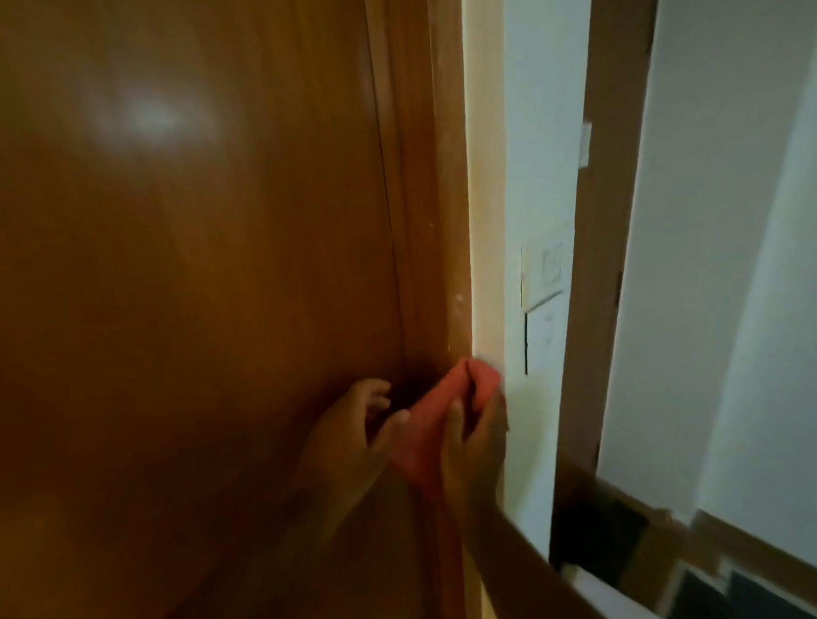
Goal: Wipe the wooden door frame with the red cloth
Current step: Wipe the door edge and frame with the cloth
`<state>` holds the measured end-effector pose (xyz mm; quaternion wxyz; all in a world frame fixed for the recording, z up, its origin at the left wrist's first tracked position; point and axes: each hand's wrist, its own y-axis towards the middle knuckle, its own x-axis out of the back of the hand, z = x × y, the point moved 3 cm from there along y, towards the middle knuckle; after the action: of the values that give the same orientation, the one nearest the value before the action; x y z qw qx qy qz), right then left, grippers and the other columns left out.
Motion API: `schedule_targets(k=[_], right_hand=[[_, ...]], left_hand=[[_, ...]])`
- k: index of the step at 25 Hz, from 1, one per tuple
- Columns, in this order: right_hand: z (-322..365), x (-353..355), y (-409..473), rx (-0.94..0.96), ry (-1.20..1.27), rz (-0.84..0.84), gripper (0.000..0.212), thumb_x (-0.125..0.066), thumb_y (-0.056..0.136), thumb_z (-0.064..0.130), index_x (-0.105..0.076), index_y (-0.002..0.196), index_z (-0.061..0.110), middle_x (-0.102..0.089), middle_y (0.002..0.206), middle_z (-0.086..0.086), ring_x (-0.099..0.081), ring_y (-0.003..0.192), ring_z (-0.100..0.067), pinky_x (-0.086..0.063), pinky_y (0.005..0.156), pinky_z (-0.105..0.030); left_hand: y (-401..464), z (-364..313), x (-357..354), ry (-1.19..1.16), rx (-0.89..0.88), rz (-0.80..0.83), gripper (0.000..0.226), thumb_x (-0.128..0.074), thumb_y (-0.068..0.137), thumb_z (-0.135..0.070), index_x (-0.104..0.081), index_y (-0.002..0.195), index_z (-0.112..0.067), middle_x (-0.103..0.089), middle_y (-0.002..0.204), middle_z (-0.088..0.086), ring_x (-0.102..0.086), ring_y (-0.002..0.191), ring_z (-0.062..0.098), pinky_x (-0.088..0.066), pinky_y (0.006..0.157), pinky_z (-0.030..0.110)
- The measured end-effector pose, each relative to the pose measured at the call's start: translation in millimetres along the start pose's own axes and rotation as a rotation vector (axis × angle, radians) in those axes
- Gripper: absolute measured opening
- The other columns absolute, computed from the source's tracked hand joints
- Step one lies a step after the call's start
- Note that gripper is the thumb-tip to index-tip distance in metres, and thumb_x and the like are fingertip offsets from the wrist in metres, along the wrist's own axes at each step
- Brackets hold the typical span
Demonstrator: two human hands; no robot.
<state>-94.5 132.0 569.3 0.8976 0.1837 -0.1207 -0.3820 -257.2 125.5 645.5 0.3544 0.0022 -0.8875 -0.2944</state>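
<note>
The right hand (473,446) grips a bunched, soft red cloth (433,416), fingers curled around its folds, pressing it against the smooth vertical wooden door frame (440,217). Just left of the cloth, the left hand (346,437) rests half-open with bent fingers, its thumb touching the fabric. The glossy brown wooden door (167,254) lies left of the frame; a white switch plate (544,272) lies right.

Door (167,254): glossy brown wood, fills the left of the frame.
Door frame (440,217): wooden strip right of the door.
Red cloth (433,416): bunched at lower centre, against the frame's edge.
Right hand (473,455): closed around the cloth.
Left hand (346,441): fingers spread, just left of the cloth.
Wall switch plate (544,272): pale, centre right.
</note>
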Motion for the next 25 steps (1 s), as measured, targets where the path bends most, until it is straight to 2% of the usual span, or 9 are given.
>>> schedule_targets(k=[2, 4, 6, 8, 12, 15, 20, 22, 25], right_hand=[[6, -19, -16, 0.122, -0.129, 0.037, 0.063, -0.036, 0.091, 0.068, -0.024, 0.148, 0.044, -0.048, 0.147, -0.01, -0.054, 0.127, -0.027, -0.045, 0.103, -0.041], [33, -29, 6, 0.369, -0.296, -0.006, 0.062, -0.028, 0.098, 0.059, -0.029, 0.148, 0.023, -0.049, 0.145, -0.026, -0.057, 0.124, -0.04, -0.052, 0.095, -0.052], [90, -30, 61, 0.593, -0.316, -0.074, 0.053, -0.031, 0.105, 0.042, -0.034, 0.146, 0.008, -0.051, 0.14, -0.03, -0.063, 0.115, -0.043, -0.057, 0.084, -0.05], [167, -29, 122, 0.811, -0.303, -0.161, 0.057, -0.053, 0.101, 0.025, -0.032, 0.151, 0.007, -0.041, 0.148, -0.029, -0.063, 0.11, -0.039, -0.056, 0.08, -0.037], [272, -33, 191, 0.953, -0.337, -0.338, 0.067, -0.06, 0.092, 0.022, -0.026, 0.149, 0.008, -0.041, 0.145, -0.031, -0.051, 0.121, -0.047, -0.052, 0.089, -0.044], [195, -42, 166, 0.987, -0.446, -0.272, 0.065, -0.045, 0.098, 0.028, -0.02, 0.155, 0.01, -0.029, 0.153, -0.028, -0.047, 0.126, -0.048, -0.045, 0.096, -0.047], [-13, -22, 44, 0.904, -0.825, 0.205, 0.052, -0.018, 0.106, 0.04, -0.045, 0.135, 0.007, -0.037, 0.132, -0.026, -0.071, 0.084, -0.048, -0.058, 0.064, -0.059], [-8, -24, 48, 0.932, -0.84, 0.245, 0.052, -0.02, 0.105, 0.041, -0.045, 0.135, 0.007, -0.038, 0.133, -0.028, -0.071, 0.086, -0.048, -0.057, 0.065, -0.058], [113, -28, 119, 0.997, -0.672, 0.037, 0.067, -0.05, 0.096, 0.035, -0.026, 0.153, 0.008, -0.029, 0.147, -0.032, -0.067, 0.094, -0.048, -0.058, 0.069, -0.052]], left_hand=[[25, -26, 35, 0.257, -0.287, -0.172, 0.052, -0.047, 0.091, -0.056, -0.051, 0.134, -0.028, -0.058, 0.125, -0.017, -0.056, 0.114, 0.005, -0.044, 0.089, 0.028], [61, -54, 73, 0.63, -0.493, -0.338, 0.055, -0.046, 0.092, -0.049, -0.046, 0.142, -0.023, -0.055, 0.144, 0.002, -0.049, 0.133, 0.023, -0.038, 0.107, 0.047], [96, -71, 109, 0.929, -0.438, -0.423, 0.066, -0.046, 0.092, -0.045, -0.032, 0.152, -0.02, -0.034, 0.159, 0.014, -0.03, 0.147, 0.035, -0.016, 0.118, 0.056], [116, -72, 127, 1.062, -0.363, -0.472, 0.073, -0.04, 0.095, -0.049, -0.018, 0.157, -0.018, -0.015, 0.166, 0.016, -0.015, 0.152, 0.035, 0.004, 0.12, 0.055], [119, -63, 122, 1.172, -0.378, -0.554, 0.071, -0.028, 0.097, -0.051, -0.013, 0.158, -0.018, -0.01, 0.167, 0.016, -0.01, 0.153, 0.035, 0.005, 0.12, 0.057], [122, -60, 122, 1.207, -0.371, -0.591, 0.071, -0.028, 0.097, -0.053, -0.015, 0.158, -0.02, -0.011, 0.167, 0.015, -0.01, 0.153, 0.034, 0.002, 0.121, 0.057], [123, -58, 118, 1.252, -0.338, -0.578, 0.073, -0.025, 0.097, -0.054, -0.009, 0.159, -0.019, -0.005, 0.167, 0.016, -0.004, 0.154, 0.035, 0.002, 0.121, 0.059], [119, -59, 115, 1.26, -0.323, -0.555, 0.073, -0.024, 0.098, -0.054, -0.007, 0.159, -0.018, -0.003, 0.167, 0.017, -0.003, 0.154, 0.036, 0.001, 0.12, 0.059], [116, -67, 117, 1.292, -0.335, -0.54, 0.075, -0.029, 0.096, -0.054, -0.013, 0.158, -0.016, -0.009, 0.166, 0.019, -0.011, 0.153, 0.036, -0.003, 0.12, 0.058]])
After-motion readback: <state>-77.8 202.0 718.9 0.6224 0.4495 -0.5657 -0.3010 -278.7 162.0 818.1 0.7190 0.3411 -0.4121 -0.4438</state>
